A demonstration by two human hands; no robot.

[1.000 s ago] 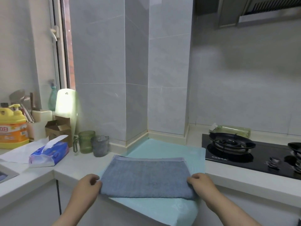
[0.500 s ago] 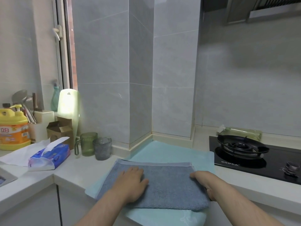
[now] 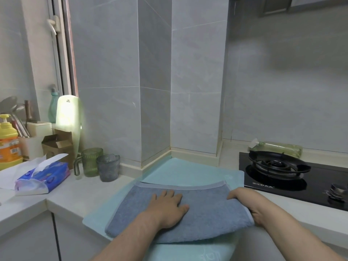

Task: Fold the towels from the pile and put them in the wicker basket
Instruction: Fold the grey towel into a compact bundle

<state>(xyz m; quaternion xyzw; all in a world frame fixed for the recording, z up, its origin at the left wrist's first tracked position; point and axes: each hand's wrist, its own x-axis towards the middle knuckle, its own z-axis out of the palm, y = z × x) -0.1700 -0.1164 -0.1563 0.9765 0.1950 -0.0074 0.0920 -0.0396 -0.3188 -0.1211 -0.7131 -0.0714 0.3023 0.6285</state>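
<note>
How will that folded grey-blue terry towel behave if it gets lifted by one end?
Probably floppy: the folded grey-blue terry towel bends softly where the right hand grips its end. Its loose layers may slide apart once the left hand, pressing flat on top, lets go.

Part of the right hand point(image 3: 248, 203) is hidden under the right end of the blue-grey towel point(image 3: 207, 215). Right of the towel, the gas hob point(image 3: 312, 188) is cut by the frame; its label is unreadable.
</note>
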